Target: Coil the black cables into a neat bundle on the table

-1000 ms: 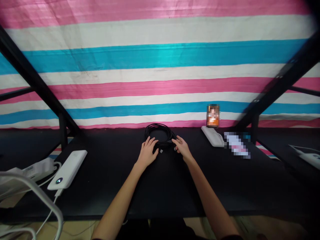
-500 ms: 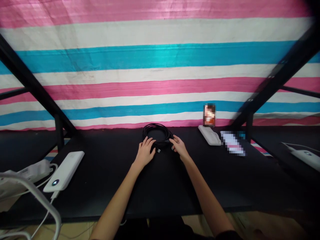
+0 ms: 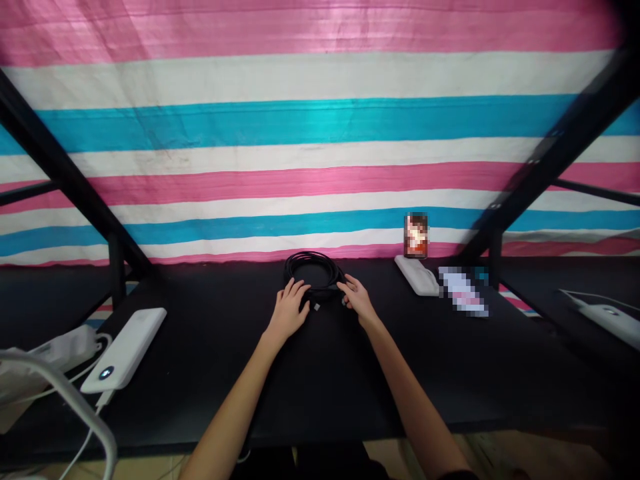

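Note:
A coiled black cable point(image 3: 313, 257) lies in a loop at the back middle of the black table. A small silver plug point(image 3: 317, 307) shows at its near side, between my hands. My left hand point(image 3: 289, 308) rests on the near left of the coil, palm down, with its fingers stretched out and apart. At the near right of the coil, my right hand point(image 3: 358, 298) pinches the cable between thumb and fingers. Under its curled fingers another plug end point(image 3: 345, 302) partly shows; the rest of it is hidden.
A white power bank point(image 3: 125, 350) with a cord lies at left, beside a white power strip point(image 3: 65, 348). At right are a white stand point(image 3: 417, 276), a phone with a blurred screen point(image 3: 416, 235) and a blurred packet point(image 3: 463, 291). Black frame bars point(image 3: 550, 150) slope at both sides.
The camera view has shifted slightly, so everything sits a little lower in the picture. Both hands keep nearly the same place on the coiled cable.

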A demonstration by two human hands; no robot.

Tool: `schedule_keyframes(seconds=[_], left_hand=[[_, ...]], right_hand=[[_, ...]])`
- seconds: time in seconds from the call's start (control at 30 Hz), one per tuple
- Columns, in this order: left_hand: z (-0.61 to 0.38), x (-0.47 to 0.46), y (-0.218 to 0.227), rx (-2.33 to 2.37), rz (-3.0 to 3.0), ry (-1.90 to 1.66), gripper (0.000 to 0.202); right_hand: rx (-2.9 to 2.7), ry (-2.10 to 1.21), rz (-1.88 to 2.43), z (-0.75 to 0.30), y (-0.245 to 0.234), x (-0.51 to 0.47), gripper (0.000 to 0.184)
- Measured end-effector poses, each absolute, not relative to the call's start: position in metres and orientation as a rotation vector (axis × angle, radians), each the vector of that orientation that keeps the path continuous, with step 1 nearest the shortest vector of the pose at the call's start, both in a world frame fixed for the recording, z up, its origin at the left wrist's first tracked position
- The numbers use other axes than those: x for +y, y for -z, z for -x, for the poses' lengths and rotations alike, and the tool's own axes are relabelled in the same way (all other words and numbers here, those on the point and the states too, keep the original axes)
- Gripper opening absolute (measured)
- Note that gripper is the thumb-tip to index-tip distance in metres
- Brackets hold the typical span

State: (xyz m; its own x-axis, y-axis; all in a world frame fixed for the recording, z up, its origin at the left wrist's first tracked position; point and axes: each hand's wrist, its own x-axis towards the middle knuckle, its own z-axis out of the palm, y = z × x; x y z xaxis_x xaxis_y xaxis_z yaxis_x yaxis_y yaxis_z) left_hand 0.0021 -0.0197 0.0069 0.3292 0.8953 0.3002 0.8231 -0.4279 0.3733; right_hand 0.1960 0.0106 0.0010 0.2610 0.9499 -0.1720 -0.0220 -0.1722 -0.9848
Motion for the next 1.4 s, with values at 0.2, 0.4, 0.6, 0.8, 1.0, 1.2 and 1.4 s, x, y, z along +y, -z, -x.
schedule_keyframes(seconds=[0.2, 0.4, 0.6, 0.8, 1.0, 1.2, 1.4], left_hand=[[-0.002, -0.019, -0.008, 1.589, -2.424, -0.704, 0.039], [0.000, -0.021, -0.014, 1.671, -2.443, -0.836, 0.027], [0.003, -0.021, -0.017, 1.842, -2.403, -0.929, 0.028], [0.003, -0.018, -0.010, 1.740, -2.477, -0.697, 0.041], [0.007, -0.017, -0.017, 1.744, -2.447, -0.516, 0.038], [0.012, -0.018, -0.022, 1.820, -2.391, -0.412, 0.034], [0.025, -0.017, -0.025, 2.017, -2.217, -0.361, 0.031]], right_hand=[[-0.852, -1.179, 1.454, -0.198, -0.003, 0.011, 0.065], [-0.905, -1.191, 1.477, -0.199, 0.002, 0.012, 0.070], [-1.121, -1.278, 1.416, -0.193, 0.006, 0.010, 0.064], [-1.143, -1.341, 1.411, -0.189, 0.006, 0.010, 0.052], [-1.020, -1.344, 1.462, -0.190, 0.004, 0.010, 0.043], [-0.983, -1.307, 1.457, -0.193, 0.001, 0.008, 0.040], [-0.979, -1.304, 1.485, -0.194, -0.001, 0.008, 0.039]])
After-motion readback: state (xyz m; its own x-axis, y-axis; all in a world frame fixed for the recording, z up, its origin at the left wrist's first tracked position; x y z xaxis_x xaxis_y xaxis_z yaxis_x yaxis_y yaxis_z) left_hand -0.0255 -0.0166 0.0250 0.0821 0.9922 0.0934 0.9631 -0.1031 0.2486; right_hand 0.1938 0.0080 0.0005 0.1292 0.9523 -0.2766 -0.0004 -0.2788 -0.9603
